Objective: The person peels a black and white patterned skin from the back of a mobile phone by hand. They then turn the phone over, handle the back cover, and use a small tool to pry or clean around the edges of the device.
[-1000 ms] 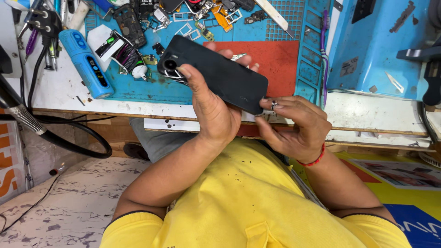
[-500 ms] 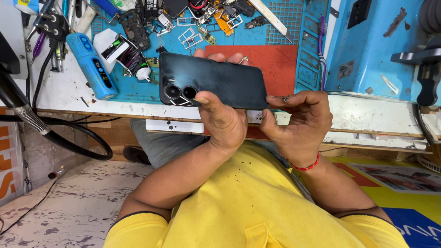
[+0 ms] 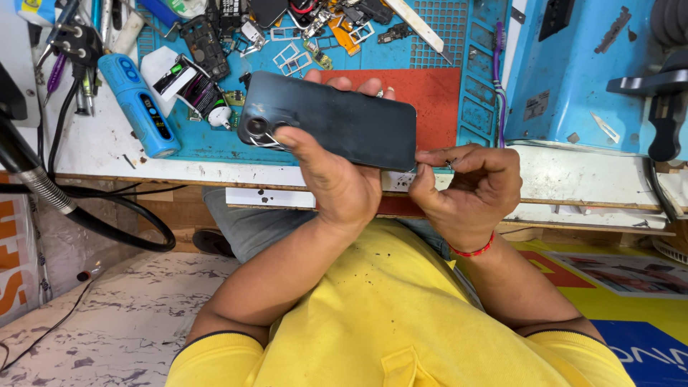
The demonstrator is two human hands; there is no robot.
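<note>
Above the edge of the cluttered white counter point(image 3: 100, 143), a dark blue-grey flat smartphone point(image 3: 337, 122) is held back-up and level, its twin camera lenses towards the left. Left hand point(image 3: 337, 179) is wrapped under and around it, thumb laid by the lenses, probably to steady it. Right hand point(image 3: 469, 190) is pinched closed at the phone's right end, fingertips on something too small to tell. Beyond lie a blue repair mat point(image 3: 215, 140), a red rectangular pad point(image 3: 423, 93) and a blue cylindrical tool point(image 3: 140, 104).

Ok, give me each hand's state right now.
Left hand: closed around the dark phone.
Right hand: fingertips pinched at the phone's end; anything held cannot be told.
</note>
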